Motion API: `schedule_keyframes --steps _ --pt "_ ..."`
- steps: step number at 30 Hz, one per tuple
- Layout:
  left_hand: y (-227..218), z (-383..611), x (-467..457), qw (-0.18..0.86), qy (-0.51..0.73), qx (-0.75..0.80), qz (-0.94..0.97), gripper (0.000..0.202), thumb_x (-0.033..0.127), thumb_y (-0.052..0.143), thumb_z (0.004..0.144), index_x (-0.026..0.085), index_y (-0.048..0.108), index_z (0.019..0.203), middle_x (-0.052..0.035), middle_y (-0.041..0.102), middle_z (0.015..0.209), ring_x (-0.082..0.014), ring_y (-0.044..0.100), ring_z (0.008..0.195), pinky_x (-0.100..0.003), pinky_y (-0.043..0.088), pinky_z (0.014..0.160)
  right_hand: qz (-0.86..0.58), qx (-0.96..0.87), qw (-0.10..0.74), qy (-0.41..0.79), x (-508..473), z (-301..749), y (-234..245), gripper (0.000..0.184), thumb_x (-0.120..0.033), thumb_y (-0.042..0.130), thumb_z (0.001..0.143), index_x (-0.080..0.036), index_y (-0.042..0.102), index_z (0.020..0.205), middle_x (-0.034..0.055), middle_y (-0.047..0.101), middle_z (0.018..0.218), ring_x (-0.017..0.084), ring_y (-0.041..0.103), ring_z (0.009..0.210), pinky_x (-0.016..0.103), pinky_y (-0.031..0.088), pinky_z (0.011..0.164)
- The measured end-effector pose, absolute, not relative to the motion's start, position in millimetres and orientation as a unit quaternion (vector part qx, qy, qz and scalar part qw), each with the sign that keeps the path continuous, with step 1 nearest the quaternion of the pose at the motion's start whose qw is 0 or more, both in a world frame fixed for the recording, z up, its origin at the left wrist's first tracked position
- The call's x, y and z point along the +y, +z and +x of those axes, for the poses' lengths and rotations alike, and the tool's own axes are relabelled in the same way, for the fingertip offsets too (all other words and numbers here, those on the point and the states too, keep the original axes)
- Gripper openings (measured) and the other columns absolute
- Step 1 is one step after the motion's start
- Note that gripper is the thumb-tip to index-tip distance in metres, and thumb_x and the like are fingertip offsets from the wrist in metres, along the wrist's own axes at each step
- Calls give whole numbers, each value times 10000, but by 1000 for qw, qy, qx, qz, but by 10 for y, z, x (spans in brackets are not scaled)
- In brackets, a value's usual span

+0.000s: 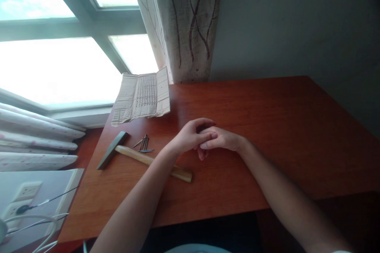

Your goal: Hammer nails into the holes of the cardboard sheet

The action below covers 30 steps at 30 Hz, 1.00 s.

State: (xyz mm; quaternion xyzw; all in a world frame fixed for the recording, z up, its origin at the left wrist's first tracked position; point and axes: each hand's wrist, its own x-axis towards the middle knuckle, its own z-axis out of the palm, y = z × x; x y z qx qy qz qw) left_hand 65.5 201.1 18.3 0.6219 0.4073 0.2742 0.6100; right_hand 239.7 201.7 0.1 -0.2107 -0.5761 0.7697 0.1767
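My left hand [189, 136] and my right hand [227, 138] are clasped together above the middle of the desk. The left fingers curl over the right hand, and its thumb lies across it. Most of the right fingers are hidden behind the left hand; a few fingertips show below. Under my left forearm lies a hammer [135, 156] with a wooden handle and a dark metal head pointing left. Several nails [144, 143] rest in a small loose pile beside the handle. Neither hand touches the hammer or the nails.
A creased piece of cardboard [145, 97] with rows of small holes sits at the desk's far left corner. The reddish wooden desk [273, 114] meets a wall and a patterned curtain [190, 19]. Wall sockets [28, 191] with cables are at the lower left, below the window.
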Motion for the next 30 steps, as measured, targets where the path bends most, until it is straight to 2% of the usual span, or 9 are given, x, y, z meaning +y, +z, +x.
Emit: schedule_keyframes --steps 2,5,8,10,12,15,17,22,30 --pt "190 656 2015 622 256 410 616 496 450 830 756 120 711 1107 -97 762 1031 -230 706 941 -296 556 797 -208 -565 167 781 2009 2392 5 278 -340 716 863 -93 673 982 94 774 808 178 726 680 305 602 661" --pt "185 633 2032 610 232 432 622 462 474 825 754 116 724 1028 -73 755 906 -193 687 778 -263 523 657 -209 -554 163 789 1996 2393 19 327 -378 717 871 -89 653 1010 108 776 820 182 730 677 319 608 662" --pt "161 610 2045 583 220 460 632 426 492 824 750 117 715 922 -24 691 726 -124 582 566 -220 411 492 -222 -547 168 789 1998 2400 23 332 -405 720 872 -106 624 979 111 778 807 196 740 685 336 610 677" --pt "145 610 2046 571 226 478 628 413 487 830 742 121 696 877 8 638 648 -96 509 490 -210 346 439 -234 -549 175 783 2008 2405 22 313 -400 717 867 -117 619 959 99 775 776 204 743 696 328 603 669" --pt "136 622 2042 572 254 470 623 396 453 842 736 125 694 902 -2 669 705 -110 567 555 -211 412 490 -241 -565 184 767 2019 2406 23 279 -381 716 856 -120 639 915 91 771 768 201 740 716 310 591 664" --pt "131 642 2037 595 288 418 624 396 375 837 752 127 707 1032 -58 749 943 -176 693 845 -251 547 739 -239 -593 189 745 2025 2404 23 242 -350 720 845 -112 679 855 92 768 804 192 732 735 300 583 677" --pt "119 643 2038 613 285 393 623 407 318 820 765 121 701 1101 -83 757 1035 -202 708 940 -276 566 814 -238 -597 186 743 2019 2401 15 244 -349 725 844 -107 692 854 93 766 819 187 728 732 303 586 683" --pt "56 627 2044 617 265 398 624 414 210 749 771 110 685 1168 -107 761 1024 -203 737 830 -281 591 700 -259 -569 181 759 1998 2391 -9 280 -362 759 828 -118 658 922 78 764 842 166 710 686 328 605 702" --pt "126 614 2037 603 231 445 621 276 201 724 765 112 712 1026 -45 743 789 -151 670 556 -220 511 464 -244 -574 190 758 1992 2372 47 301 -393 741 862 -115 646 926 83 759 842 169 716 697 317 588 697"
